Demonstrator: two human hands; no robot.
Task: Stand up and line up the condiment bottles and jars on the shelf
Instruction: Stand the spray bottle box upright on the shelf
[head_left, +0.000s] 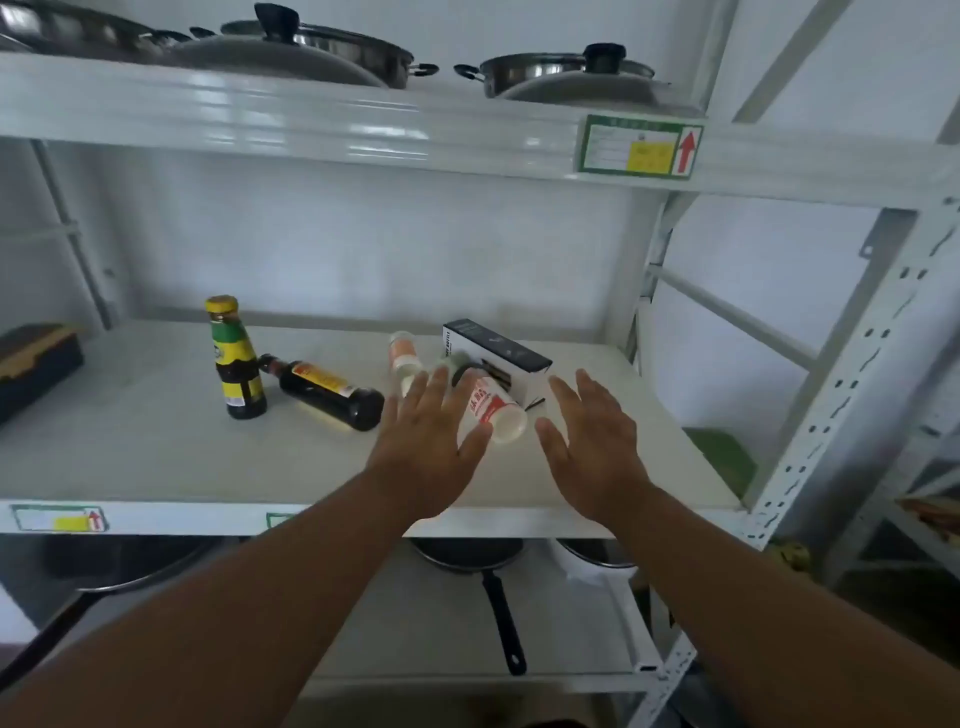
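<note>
On the middle shelf (156, 457) a dark bottle with a yellow-green label (236, 364) stands upright at the left. Beside it a dark sauce bottle (324, 392) lies on its side. A small clear jar with an orange label (404, 358) lies further back. A white jar with a red label (493, 410) lies tilted at the centre, partly hidden by my left hand (431, 447), whose spread fingers are over it. My right hand (592, 441) hovers open just right of that jar, holding nothing.
A black-and-white box (498, 358) sits behind the white jar. A dark case (31, 364) lies at the shelf's far left. Steel pots with lids (566, 73) fill the upper shelf; frying pans (483, 571) lie on the lower one. A perforated post (831, 415) stands at the right.
</note>
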